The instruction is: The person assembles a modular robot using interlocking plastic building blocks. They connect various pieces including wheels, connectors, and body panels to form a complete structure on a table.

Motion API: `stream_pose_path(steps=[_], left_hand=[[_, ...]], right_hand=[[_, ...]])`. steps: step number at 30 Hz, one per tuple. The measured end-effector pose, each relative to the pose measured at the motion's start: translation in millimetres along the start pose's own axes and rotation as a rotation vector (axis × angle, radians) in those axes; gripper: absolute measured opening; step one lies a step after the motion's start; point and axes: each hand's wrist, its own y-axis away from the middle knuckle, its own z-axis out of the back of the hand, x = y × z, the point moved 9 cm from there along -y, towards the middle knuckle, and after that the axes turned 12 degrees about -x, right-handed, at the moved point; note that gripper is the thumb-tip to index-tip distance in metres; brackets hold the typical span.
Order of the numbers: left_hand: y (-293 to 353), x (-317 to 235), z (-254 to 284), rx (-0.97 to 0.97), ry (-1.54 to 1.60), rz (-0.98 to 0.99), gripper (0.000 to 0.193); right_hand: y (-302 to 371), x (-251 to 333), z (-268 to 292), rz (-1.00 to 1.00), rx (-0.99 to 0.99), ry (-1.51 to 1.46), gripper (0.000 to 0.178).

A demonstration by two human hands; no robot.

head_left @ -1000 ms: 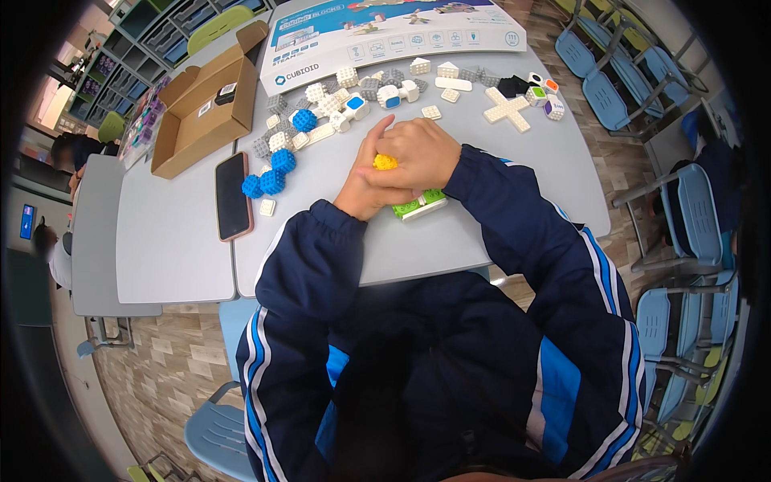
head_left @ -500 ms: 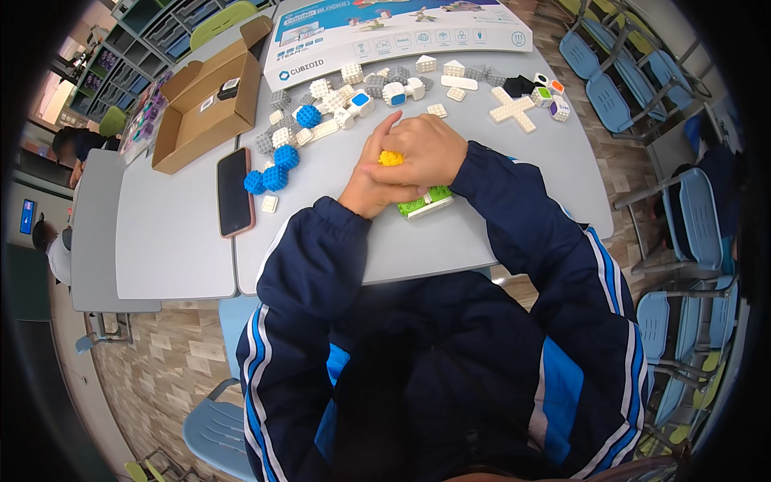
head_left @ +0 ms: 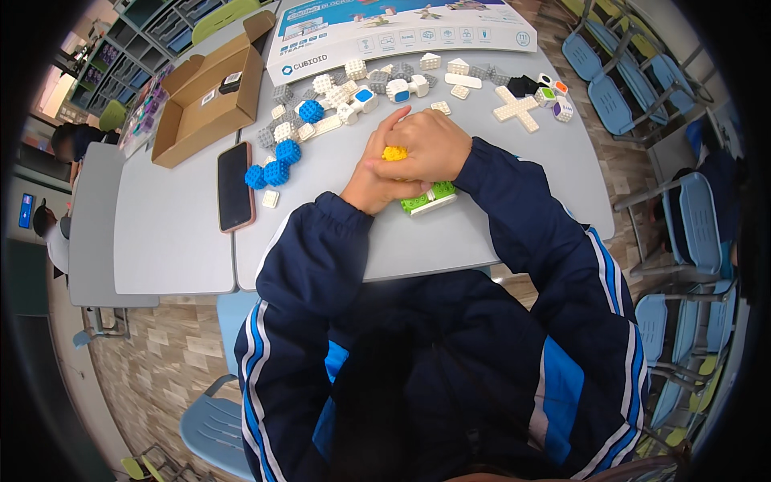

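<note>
Both of my hands are closed together over the near part of the table. My left hand (head_left: pixel 375 178) and my right hand (head_left: pixel 431 145) wrap round a yellow studded block (head_left: pixel 394 153), which shows between the fingers. Just under the hands lies a green and white block piece (head_left: pixel 430 199), partly covered by the fingers. Whether it is joined to the yellow block cannot be seen. To the left of my hands sit blue studded balls (head_left: pixel 277 172) and a small white square piece (head_left: pixel 271 198).
A dark-screened phone (head_left: pixel 235 189) lies left of the blue balls. Beyond it stands an open cardboard box (head_left: pixel 173 140). White and grey blocks (head_left: pixel 333 96) spread across the table, with a white cross piece (head_left: pixel 516 109) at right. A large printed box (head_left: pixel 401 36) lies behind.
My hands stay clasped round the yellow block with hardly any movement. The whole view has shifted slightly.
</note>
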Motion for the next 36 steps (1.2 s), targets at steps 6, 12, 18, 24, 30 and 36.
stream_pose_path(steps=[6, 12, 18, 24, 30, 36], left_hand=[[1.4, -10.6, -3.3, 0.002, 0.052, 0.015, 0.118], [2.1, -8.1, -1.8, -0.016, 0.063, 0.011, 0.119], [1.5, -7.7, -1.8, -0.016, 0.048, 0.002, 0.119], [1.1, -6.7, -1.9, -0.025, 0.031, -0.017, 0.119], [0.8, -4.3, -1.8, -0.027, 0.032, -0.011, 0.117], [1.2, -3.3, -1.7, -0.03, 0.045, -0.007, 0.116]], right_hand=[[0.5, -2.9, -1.9, 0.0, 0.014, 0.005, 0.051], [-0.3, -3.1, -2.1, -0.032, 0.032, -0.012, 0.05], [-0.5, -4.4, -2.6, -0.046, 0.042, -0.022, 0.05], [-1.2, -3.9, -2.0, -0.04, 0.052, -0.009, 0.049], [-2.1, -5.4, -2.5, -0.059, 0.061, -0.033, 0.049], [-2.8, -5.2, -2.1, -0.076, 0.065, -0.037, 0.051]])
